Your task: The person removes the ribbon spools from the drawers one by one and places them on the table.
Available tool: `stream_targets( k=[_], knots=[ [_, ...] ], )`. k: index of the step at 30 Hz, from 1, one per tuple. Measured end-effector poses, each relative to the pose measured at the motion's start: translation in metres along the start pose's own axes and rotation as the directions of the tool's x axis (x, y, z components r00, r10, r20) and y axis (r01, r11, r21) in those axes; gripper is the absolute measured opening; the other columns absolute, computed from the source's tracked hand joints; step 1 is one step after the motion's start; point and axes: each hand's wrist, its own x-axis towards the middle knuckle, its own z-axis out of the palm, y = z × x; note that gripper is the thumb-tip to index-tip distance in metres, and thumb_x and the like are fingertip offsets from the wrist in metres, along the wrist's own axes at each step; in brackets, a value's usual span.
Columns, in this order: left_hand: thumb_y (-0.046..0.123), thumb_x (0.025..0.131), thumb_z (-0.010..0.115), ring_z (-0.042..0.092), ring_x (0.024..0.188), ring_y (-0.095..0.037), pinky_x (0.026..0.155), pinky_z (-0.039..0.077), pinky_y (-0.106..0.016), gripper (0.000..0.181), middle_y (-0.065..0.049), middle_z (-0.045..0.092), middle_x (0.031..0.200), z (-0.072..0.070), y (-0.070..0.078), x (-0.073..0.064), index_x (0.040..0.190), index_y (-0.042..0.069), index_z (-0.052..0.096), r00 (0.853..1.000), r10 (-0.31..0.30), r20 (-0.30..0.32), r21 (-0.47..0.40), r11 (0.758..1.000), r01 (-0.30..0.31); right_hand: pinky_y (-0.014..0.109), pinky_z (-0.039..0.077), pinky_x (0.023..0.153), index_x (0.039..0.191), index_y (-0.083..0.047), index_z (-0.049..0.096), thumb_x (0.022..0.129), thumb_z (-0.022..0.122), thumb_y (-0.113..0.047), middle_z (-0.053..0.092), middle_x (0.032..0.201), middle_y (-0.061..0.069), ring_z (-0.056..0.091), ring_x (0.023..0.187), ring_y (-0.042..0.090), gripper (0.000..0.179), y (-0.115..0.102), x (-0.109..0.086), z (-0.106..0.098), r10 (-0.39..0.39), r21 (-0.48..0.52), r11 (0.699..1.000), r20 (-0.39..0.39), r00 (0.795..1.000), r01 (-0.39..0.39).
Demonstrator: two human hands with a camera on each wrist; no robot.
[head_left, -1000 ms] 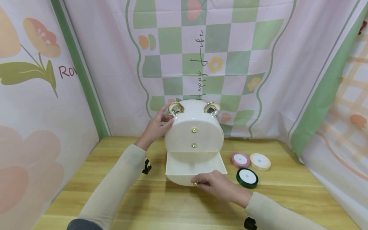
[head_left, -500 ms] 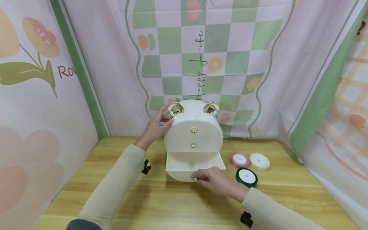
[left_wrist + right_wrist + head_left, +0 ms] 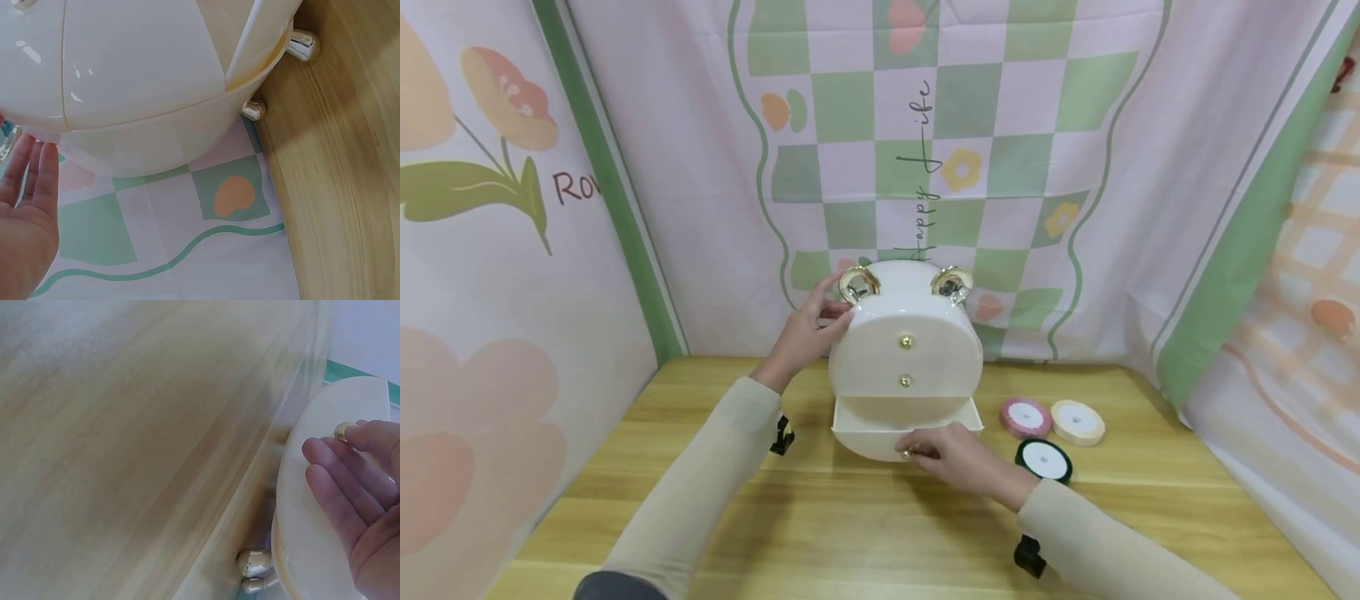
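A rounded white storage box [image 3: 868, 358] with gold ears [image 3: 859, 286] stands on the table, its lower drawer [image 3: 861, 443] partly pulled out. The visible inside of that drawer is bare white. At the drawer front, my right hand [image 3: 966, 465] pinches the small gold knob [image 3: 341, 430] between thumb and index finger; the other fingers lie loosely near the white front. My left hand [image 3: 805, 333] rests against the box's upper left side, just below the ear. In the left wrist view its fingers [image 3: 47, 175] are nearly straight, with their tips at the shell. Two gold knobs dot the upper front.
Right of the box lie three ribbon spools: pink [image 3: 1026, 416], cream [image 3: 1078, 422] and dark green [image 3: 1043, 460]. The wooden table [image 3: 820, 533] meets a printed curtain [image 3: 842, 104] close behind the box. Gold feet [image 3: 253, 110] hold the box off the tabletop.
My right hand has pushed the lower drawer inward, toward the box, so less of it sticks out. My left hand has stayed at the box's side.
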Motion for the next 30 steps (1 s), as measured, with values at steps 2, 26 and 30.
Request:
stream_targets(
  k=[2, 26, 30],
  knots=[
    [0.028, 0.102, 0.061, 0.065, 0.107, -0.026, 0.088, 0.057, -0.040, 0.068, -0.008, 0.063, 0.123, 0.000, 0.000, 0.000, 0.157, 0.045, 0.024, 1.000, 0.000, 0.000, 0.002, 1.000, 0.000, 0.023, 0.055, 0.068, 0.108, -0.011, 0.076, 0.092, 0.071, -0.002, 0.074, 0.095, -0.001, 0.062, 0.078, 0.001, 0.019, 0.001, 0.002, 0.000, 0.004, -0.002, 1.000, 0.000, 1.000, -0.004],
    [0.028, 0.102, 0.062, 0.066, 0.107, -0.025, 0.087, 0.057, -0.038, 0.069, -0.008, 0.064, 0.122, 0.001, 0.000, 0.001, 0.157, 0.043, 0.024, 1.000, 0.004, -0.003, 0.027, 1.000, -0.004, 0.028, 0.057, 0.072, 0.111, -0.010, 0.076, 0.093, 0.069, -0.002, 0.074, 0.099, 0.001, 0.064, 0.081, 0.006, 0.021, 0.010, 0.017, -0.002, 0.060, -0.060, 0.996, -0.026, 0.998, -0.062],
    [0.028, 0.102, 0.062, 0.065, 0.107, -0.026, 0.088, 0.057, -0.039, 0.069, -0.008, 0.064, 0.122, 0.001, 0.001, 0.000, 0.157, 0.043, 0.024, 1.000, 0.004, -0.006, 0.028, 1.000, -0.004, 0.027, 0.056, 0.073, 0.112, -0.010, 0.076, 0.093, 0.069, -0.001, 0.073, 0.101, 0.000, 0.062, 0.082, 0.006, 0.022, 0.012, 0.020, -0.001, 0.074, -0.058, 0.995, -0.041, 0.996, -0.077]
  ],
)
